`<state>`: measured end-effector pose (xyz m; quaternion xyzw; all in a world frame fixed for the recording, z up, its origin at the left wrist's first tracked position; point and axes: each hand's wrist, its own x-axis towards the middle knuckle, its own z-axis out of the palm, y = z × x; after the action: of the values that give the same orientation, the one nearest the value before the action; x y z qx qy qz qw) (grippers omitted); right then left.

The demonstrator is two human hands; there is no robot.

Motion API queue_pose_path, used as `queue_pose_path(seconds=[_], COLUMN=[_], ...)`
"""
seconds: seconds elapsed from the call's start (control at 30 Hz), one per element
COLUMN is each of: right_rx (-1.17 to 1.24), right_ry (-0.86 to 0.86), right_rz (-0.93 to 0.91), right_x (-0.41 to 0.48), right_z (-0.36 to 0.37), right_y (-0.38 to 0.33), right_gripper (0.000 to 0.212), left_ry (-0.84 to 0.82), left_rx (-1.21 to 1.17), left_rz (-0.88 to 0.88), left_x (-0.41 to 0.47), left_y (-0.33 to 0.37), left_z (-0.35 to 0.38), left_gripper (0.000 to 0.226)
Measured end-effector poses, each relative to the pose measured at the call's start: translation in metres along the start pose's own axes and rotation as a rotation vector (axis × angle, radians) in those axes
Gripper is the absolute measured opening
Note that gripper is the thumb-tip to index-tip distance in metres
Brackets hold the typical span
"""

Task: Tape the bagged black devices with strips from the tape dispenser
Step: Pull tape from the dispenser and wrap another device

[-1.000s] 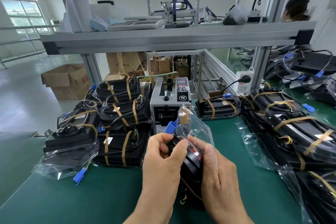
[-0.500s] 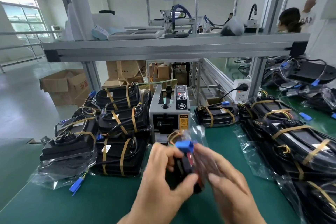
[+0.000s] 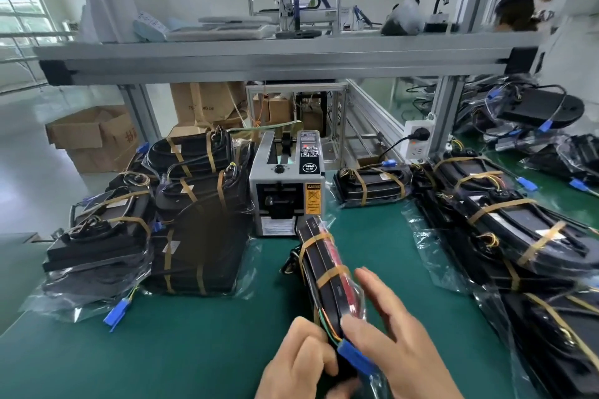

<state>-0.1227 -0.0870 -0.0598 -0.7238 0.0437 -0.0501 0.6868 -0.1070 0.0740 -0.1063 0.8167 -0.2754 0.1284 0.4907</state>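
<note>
Nearest the camera, the person's left hand point(image 3: 299, 363) curls its fingers round the near end of a long black device sealed in a clear plastic bag point(image 3: 319, 264), gripping it from the left. The right hand point(image 3: 393, 338) lies against the bag's right side with its fingers fairly straight and spread and its thumb pressed on the upper edge. Between the two hands sits a blue plastic connector point(image 3: 353, 356) on thin green and yellow wires point(image 3: 324, 324). The device stands on its edge above the green bench mat point(image 3: 162, 350) (whether it touches the mat cannot be told), and two tan tape bands point(image 3: 330, 274) already wrap it. Its far end points at the grey box-shaped tape dispenser point(image 3: 285, 191) and comes close to that machine's lower front corner.

The dispenser stands upright in the middle of the mat, with a yellow caution label point(image 3: 313, 199) on its front. To its left rises a stack of bagged, taped black devices point(image 3: 201, 236). To its right one taped black unit point(image 3: 369, 185) lies alone, and beyond that a long row of bagged black devices point(image 3: 518, 236) runs along the right side.

Farther back, a white power socket point(image 3: 418, 142) is fixed to a post, brown cardboard boxes point(image 3: 94, 139) sit on the floor at the left, and an aluminium shelf point(image 3: 259, 55) spans the bench overhead.
</note>
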Motion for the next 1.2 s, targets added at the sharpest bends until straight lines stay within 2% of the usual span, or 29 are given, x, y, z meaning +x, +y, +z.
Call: queue_pose_path(seconds=[0.07, 0.13, 0.23, 0.3, 0.33, 0.4, 0.5, 0.67, 0.77, 0.97, 1.03, 1.1, 1.2], right_rx=[-0.040, -0.015, -0.042, -0.054, -0.056, -0.050, -0.024, -0.002, 0.012, 0.031, 0.023, 0.004, -0.017], right_ry=[-0.024, -0.004, -0.011, -0.005, -0.002, 0.009, -0.006, -0.022, -0.028, -0.043, -0.037, -0.024, -0.003], right_rz=[0.017, 0.044, 0.021, 0.014, 0.011, 0.010, 0.014, 0.028, 0.044, 0.056, 0.050, 0.039, 0.028], right_x=[0.000, 0.002, 0.003, 0.005, 0.005, 0.004, 0.002, 0.003, 0.004, 0.003, 0.001, 0.000, 0.000], right_z=[0.002, 0.001, -0.002, -0.002, -0.002, -0.001, -0.002, -0.003, -0.004, -0.005, -0.005, -0.004, -0.003], right_y=[0.005, 0.008, 0.011, 0.014, 0.016, 0.017, 0.018, 0.017, 0.017, 0.015, 0.015, 0.014, 0.014], right_gripper=[0.072, 0.068, 0.063, 0.062, 0.062, 0.062, 0.062, 0.064, 0.064, 0.064, 0.063, 0.062, 0.062], left_ry=[-0.143, -0.100, 0.096, 0.270, 0.319, 0.360, 0.437, 0.424, 0.468, 0.465, 0.516, 0.625, 0.678], left_rx=[-0.005, 0.092, 0.013, -0.058, -0.137, -0.335, -0.544, -0.702, -0.737, -0.871, -0.897, -0.896, -0.871], left_rz=[-0.018, 0.049, 0.074, -0.086, -0.232, -0.513, -0.814, -1.115, -1.182, -1.213, -1.225, -1.212, -1.087], left_x=[0.002, 0.004, 0.026, 0.061, 0.082, 0.123, 0.174, 0.205, 0.208, 0.221, 0.226, 0.224, 0.211], left_y=[0.005, 0.009, 0.014, 0.013, 0.011, 0.002, -0.019, -0.045, -0.056, -0.064, -0.064, -0.062, -0.054], left_z=[-0.006, -0.020, -0.034, -0.043, -0.046, -0.049, -0.044, -0.033, -0.028, -0.025, -0.024, -0.020, -0.018], left_gripper=[0.021, 0.026, 0.023, 0.020, 0.018, 0.018, 0.015, 0.013, 0.012, 0.032, 0.028, 0.011, 0.012])
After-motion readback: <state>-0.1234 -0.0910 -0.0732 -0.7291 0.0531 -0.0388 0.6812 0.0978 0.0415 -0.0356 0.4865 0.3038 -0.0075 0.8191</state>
